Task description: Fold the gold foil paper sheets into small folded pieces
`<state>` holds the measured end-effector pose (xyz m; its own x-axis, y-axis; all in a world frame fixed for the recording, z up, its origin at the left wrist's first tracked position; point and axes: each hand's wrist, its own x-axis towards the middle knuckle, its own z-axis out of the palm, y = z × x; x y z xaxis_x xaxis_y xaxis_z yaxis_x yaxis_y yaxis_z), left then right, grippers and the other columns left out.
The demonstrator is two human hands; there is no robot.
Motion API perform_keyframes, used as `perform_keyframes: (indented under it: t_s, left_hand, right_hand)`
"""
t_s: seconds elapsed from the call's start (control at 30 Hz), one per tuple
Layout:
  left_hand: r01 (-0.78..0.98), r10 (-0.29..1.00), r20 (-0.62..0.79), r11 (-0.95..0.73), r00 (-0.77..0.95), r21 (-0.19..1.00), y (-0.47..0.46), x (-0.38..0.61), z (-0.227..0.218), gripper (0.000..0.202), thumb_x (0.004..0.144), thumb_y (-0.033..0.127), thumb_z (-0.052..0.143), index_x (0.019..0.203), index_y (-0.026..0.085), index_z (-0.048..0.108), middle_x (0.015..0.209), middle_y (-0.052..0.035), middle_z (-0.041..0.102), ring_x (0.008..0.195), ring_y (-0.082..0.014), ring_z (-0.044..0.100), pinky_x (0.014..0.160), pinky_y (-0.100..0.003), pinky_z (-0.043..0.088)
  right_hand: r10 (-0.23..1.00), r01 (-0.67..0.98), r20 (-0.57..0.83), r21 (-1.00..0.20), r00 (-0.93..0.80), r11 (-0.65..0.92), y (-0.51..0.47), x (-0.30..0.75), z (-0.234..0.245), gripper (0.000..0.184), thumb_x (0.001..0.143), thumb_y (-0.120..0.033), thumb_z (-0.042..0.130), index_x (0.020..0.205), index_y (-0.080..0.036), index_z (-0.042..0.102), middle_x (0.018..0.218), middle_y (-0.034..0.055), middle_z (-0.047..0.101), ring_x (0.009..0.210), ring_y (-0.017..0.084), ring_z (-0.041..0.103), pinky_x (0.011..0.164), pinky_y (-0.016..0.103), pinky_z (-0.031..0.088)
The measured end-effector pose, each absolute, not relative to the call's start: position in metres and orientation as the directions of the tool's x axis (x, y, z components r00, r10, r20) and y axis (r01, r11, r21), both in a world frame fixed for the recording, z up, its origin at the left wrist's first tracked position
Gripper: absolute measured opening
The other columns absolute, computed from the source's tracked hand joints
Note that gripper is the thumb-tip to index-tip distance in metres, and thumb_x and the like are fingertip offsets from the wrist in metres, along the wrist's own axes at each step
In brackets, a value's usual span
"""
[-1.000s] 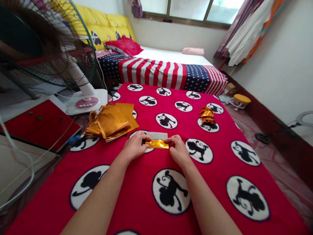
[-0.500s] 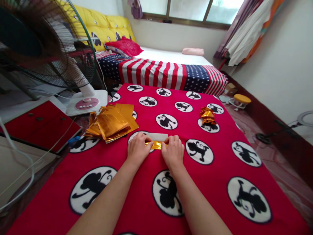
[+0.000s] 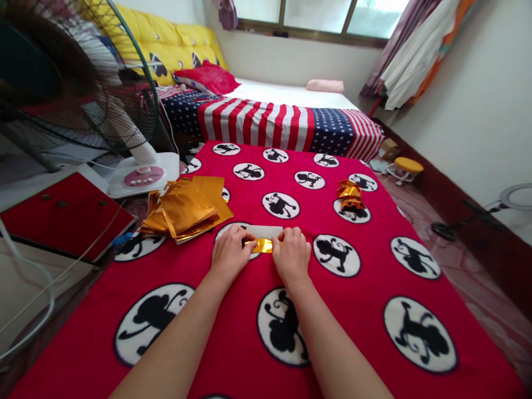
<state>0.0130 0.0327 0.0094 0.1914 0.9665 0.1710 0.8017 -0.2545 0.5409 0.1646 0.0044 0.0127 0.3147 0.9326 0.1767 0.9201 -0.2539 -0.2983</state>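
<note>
A sheet of gold foil paper lies on the red cloth with monkey prints. Its near part is folded over, gold side up, while a pale strip shows along the far edge. My left hand grips the left end, thumb on the gold fold and fingers curled behind. At the right end my right hand pinches the fold the same way. A loose pile of flat gold sheets is to the left beyond my left hand. Farther off at the right sits a small stack of folded gold pieces.
An electric fan stands at the left beside the cloth, blades blurred. Behind the cloth is a bed with a striped and starred cover. A yellow stool and a ring-shaped stand are on the floor at the right.
The whole view has shifted slightly. Both hands keep hold of the foil paper's ends, and the fold looks nearly the same.
</note>
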Motion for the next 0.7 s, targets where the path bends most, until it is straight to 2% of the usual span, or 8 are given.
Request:
perform_keyframes:
  t_s: [0.07,0.17,0.27,0.37,0.43,0.57,0.7]
  left_hand:
    - [0.800,0.968,0.162,-0.251,0.193,0.545,0.034,0.012,0.008,0.011,0.082,0.026,0.062,0.084,0.022,0.072,0.093,-0.0044,0.066,0.091,-0.0216,0.062,0.081,-0.033,0.046]
    - [0.799,0.965,0.170,-0.261,0.200,0.542,0.033,0.012,0.008,0.012,0.082,0.028,0.062,0.085,0.023,0.073,0.094,-0.0045,0.065,0.091,-0.0217,0.062,0.082,-0.033,0.046]
    - [0.805,0.965,0.178,-0.259,0.193,0.533,0.032,0.013,0.011,0.019,0.077,0.039,0.070,0.085,0.023,0.073,0.095,-0.0048,0.065,0.091,-0.0232,0.062,0.081,-0.034,0.046]
    - [0.812,0.968,0.150,-0.250,0.200,0.527,0.032,0.013,0.015,0.027,0.070,0.044,0.076,0.085,0.022,0.073,0.094,-0.0054,0.065,0.091,-0.0250,0.061,0.081,-0.036,0.046]
    - [0.802,0.965,0.129,-0.262,0.229,0.537,0.034,0.011,0.015,0.023,0.071,0.038,0.076,0.087,0.022,0.074,0.095,-0.0053,0.065,0.092,-0.0248,0.061,0.082,-0.036,0.046]
    - [0.761,0.954,0.086,-0.283,0.289,0.584,0.040,0.003,0.009,0.018,0.073,0.022,0.071,0.091,0.023,0.074,0.096,-0.0050,0.065,0.092,-0.0232,0.060,0.082,-0.035,0.047]
    - [0.708,0.942,0.073,-0.296,0.327,0.641,0.046,-0.004,0.000,0.031,0.071,0.006,0.061,0.094,0.021,0.075,0.097,-0.0055,0.064,0.093,-0.0214,0.060,0.082,-0.032,0.047]
  right_hand:
    - [0.940,0.919,0.172,-0.321,0.296,-0.231,0.004,0.169,0.012,0.009,0.091,-0.021,0.053,0.094,-0.019,0.061,0.099,0.0083,0.061,0.096,0.024,0.056,0.075,0.033,0.034]
    - [0.943,0.903,0.159,-0.370,0.292,-0.217,0.002,0.174,0.011,0.018,0.089,-0.012,0.046,0.094,-0.020,0.062,0.100,0.0073,0.062,0.096,0.023,0.057,0.076,0.034,0.034]
    - [0.942,0.891,0.165,-0.405,0.292,-0.205,0.000,0.172,0.010,0.011,0.087,-0.022,0.054,0.095,-0.019,0.062,0.101,0.0084,0.062,0.098,0.025,0.056,0.079,0.036,0.036]
    - [0.947,0.891,0.182,-0.423,0.263,-0.167,-0.003,0.172,0.010,0.030,0.079,-0.041,0.066,0.098,-0.018,0.061,0.103,0.0095,0.060,0.100,0.029,0.055,0.081,0.038,0.039]
    - [0.955,0.883,0.175,-0.448,0.238,-0.138,-0.004,0.176,0.009,0.034,0.076,-0.041,0.069,0.099,-0.019,0.061,0.103,0.0089,0.060,0.100,0.029,0.055,0.082,0.039,0.040]
    - [0.978,0.809,0.132,-0.585,0.164,-0.056,-0.002,0.193,0.004,0.020,0.077,-0.018,0.062,0.097,-0.020,0.063,0.101,0.0063,0.060,0.089,0.022,0.058,0.081,0.036,0.045]
    - [0.983,0.662,0.140,-0.749,0.118,0.027,0.001,0.208,-0.003,0.032,0.073,-0.001,0.048,0.093,-0.019,0.065,0.096,0.0047,0.061,0.081,0.016,0.059,0.079,0.031,0.049]
